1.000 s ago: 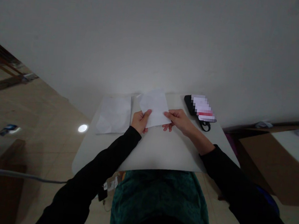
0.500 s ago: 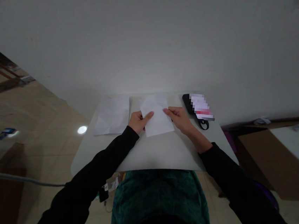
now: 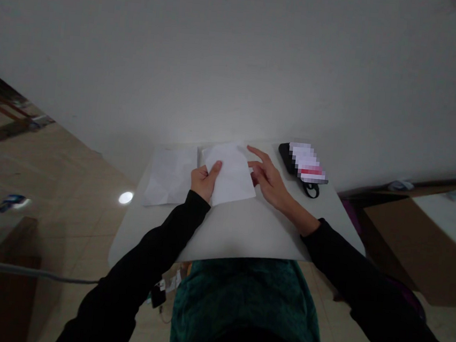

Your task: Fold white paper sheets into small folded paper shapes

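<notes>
A white sheet of paper [image 3: 233, 177] is pinched at its left edge by my left hand [image 3: 204, 181], thumb on top and fingers underneath. Beside the sheet's right edge is my right hand [image 3: 269, 181], its fingers spread and the index finger stretched towards the upper right corner. Whether its lower fingers touch the paper edge I cannot tell. Another white sheet [image 3: 172, 175], with faint creases, lies flat on the table [image 3: 242, 234] to the left of my left hand.
A black case [image 3: 287, 158] with a strap loop and a blurred-out card [image 3: 307, 162] lie at the table's back right. Behind the table rises a grey wall [image 3: 239, 59]. A cardboard piece [image 3: 418, 248] stands at the right, and a cable [image 3: 28, 271] crosses at the left.
My left hand has shifted the held sheet a little to the left. The right hand has let go of its right side and spread its fingers.
</notes>
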Demonstrator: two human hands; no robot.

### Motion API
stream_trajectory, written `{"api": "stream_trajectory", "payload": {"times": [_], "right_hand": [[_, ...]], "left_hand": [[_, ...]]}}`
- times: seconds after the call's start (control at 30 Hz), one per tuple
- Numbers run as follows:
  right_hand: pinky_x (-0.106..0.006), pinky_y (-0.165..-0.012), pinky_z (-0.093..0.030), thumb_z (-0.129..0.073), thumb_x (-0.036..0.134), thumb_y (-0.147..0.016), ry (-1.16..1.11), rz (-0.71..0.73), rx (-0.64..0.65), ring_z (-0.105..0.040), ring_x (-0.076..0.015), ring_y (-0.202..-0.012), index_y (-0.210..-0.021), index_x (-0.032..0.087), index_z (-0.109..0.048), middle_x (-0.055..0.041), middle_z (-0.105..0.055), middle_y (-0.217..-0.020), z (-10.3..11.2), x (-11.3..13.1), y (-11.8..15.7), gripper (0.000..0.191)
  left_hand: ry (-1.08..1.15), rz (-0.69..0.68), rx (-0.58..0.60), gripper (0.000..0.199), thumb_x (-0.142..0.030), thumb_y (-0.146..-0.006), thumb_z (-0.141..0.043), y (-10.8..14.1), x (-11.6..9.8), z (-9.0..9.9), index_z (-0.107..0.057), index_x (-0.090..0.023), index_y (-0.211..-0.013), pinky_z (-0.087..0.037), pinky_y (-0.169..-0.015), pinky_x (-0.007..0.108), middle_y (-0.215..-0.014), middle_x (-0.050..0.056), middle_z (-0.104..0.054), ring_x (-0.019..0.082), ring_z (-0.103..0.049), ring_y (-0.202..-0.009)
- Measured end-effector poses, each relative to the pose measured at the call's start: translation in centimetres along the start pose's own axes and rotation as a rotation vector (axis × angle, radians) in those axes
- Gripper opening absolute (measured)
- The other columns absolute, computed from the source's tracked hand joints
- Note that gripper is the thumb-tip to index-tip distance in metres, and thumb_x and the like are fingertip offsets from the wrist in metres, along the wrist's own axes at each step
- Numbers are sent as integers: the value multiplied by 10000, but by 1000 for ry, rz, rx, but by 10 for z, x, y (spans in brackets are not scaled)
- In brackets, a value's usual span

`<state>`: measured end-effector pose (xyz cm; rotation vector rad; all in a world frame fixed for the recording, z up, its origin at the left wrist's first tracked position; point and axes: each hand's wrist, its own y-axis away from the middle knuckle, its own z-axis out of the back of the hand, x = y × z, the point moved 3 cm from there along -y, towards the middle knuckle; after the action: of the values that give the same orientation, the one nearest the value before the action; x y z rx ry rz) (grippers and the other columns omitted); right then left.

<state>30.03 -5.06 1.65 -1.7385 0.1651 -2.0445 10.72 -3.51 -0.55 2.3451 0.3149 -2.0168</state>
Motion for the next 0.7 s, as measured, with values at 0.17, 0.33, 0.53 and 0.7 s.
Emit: {"api": "stream_trajectory", "payload": {"times": [0.17,0.33,0.53,0.7], "right_hand": [[-274,-719,-576,-508,386,-963,71,150,141,-638,-161,-965,-1259,295,-641,-63,-627,-1285,4,0,-3,337],[-269,-675,-576,-619,361,-911,19,189,118,-657,-136,-843,-1059,289,-751,-34,-710,-1072,8,1,-6,211],[-288,-671,-574,-618,417,-913,49,156,-12,-656,-122,-672,-854,238,-742,-19,-729,-889,10,4,-7,226],[-283,-596,-582,-632,464,-895,-26,138,-124,-669,-119,-606,-848,217,-722,-8,-706,-842,14,4,-9,267]], "left_hand": [[82,74,-26,527,-600,-541,-859,2,-10,-4,-700,-116,-677,-479,-480,223,-593,30,-681,108,-572,-511],[84,91,-19,544,-608,-515,-862,7,-14,-9,-710,-111,-675,-472,-469,224,-587,30,-681,110,-573,-503],[59,98,42,461,-534,-572,-866,6,-3,-8,-727,-119,-714,-468,-462,218,-636,34,-701,106,-581,-503],[-42,218,236,448,-454,-444,-927,8,-6,-12,-679,-121,-611,-342,-337,189,-487,1,-620,75,-479,-362]]}}
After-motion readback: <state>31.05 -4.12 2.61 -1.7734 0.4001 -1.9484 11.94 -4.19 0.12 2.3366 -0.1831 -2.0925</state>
